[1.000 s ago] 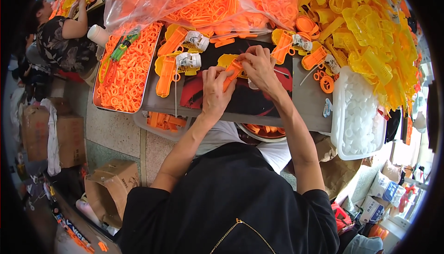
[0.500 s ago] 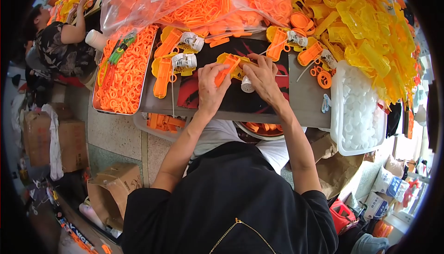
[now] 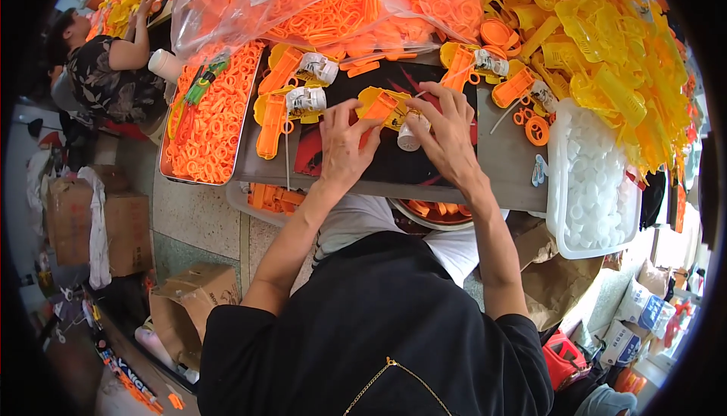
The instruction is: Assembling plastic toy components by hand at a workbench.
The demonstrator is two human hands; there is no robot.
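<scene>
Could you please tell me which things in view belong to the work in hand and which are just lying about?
Likely in the work: yellow plastic shell, orange plastic part, white cylinder, orange rings, white plastic caps.

Apparently lying about: open cardboard box, white-and-blue sacks.

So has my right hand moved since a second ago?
Yes: your right hand is farther right and nearer your body, judged against the translucent white tub.

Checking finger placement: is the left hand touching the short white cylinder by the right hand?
Apart: the head view shows dark mat between left hand and cylinder.
</scene>
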